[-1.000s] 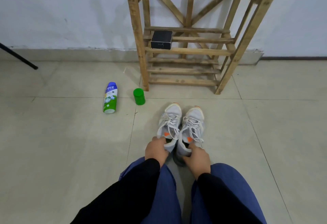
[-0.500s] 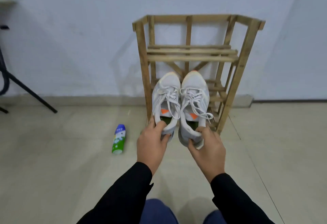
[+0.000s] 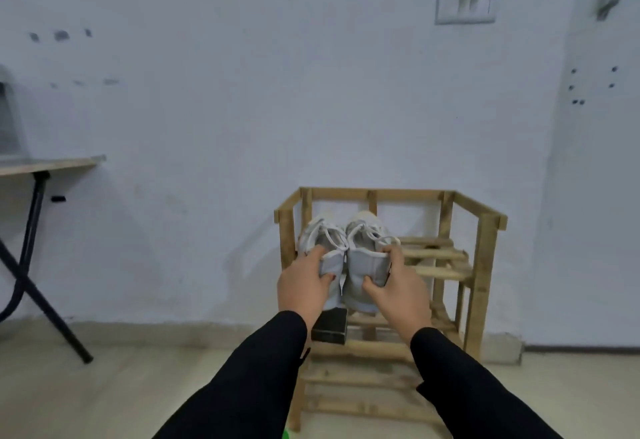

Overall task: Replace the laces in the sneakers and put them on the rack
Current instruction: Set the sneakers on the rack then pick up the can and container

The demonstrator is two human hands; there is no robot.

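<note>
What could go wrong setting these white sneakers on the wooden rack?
The left grip and right grip hold the white lace-up sneakers only by the heels, so one could slip. Loose white laces could snag on the slatted wooden rack. A dropped shoe might hit the small black box below.

The sneakers (image 3: 363, 258) hog the left half of the rack's (image 3: 446, 196) top level, so the only room up there is over the slats (image 3: 433, 255) to their right, middle right of the frame. Front posts (image 3: 485, 282) fence both sides, and the wall (image 3: 242, 127) is right behind. A black box (image 3: 329, 329) sits lower centre, one shelf down. The folding table (image 3: 52, 162) stands far left, well apart.
</note>
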